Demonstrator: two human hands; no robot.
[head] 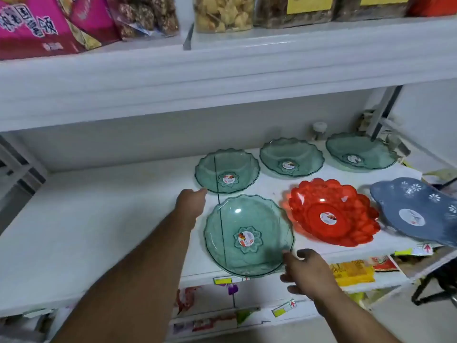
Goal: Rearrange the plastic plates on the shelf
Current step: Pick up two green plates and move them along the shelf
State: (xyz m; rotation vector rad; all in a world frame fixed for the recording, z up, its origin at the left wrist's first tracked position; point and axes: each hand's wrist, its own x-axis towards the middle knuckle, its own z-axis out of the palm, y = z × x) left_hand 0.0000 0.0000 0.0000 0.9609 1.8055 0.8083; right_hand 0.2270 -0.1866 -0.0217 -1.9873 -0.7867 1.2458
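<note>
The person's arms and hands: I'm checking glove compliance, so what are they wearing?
Nothing visible. The left hand and right hand are bare, with no gloves, rings, watch or bands showing. Both forearms are uncovered up to the frame edge; no sleeves appear.

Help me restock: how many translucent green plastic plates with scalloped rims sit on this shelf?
4. Front green plate between both hands; second behind it by the left hand; third mid-back; fourth back right. None seem hidden.

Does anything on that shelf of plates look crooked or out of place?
Yes. The blue plate at the far right sits tilted and juts past the shelf front edge, and the red plate beside it leans too. The four green plates lie flat.
</note>
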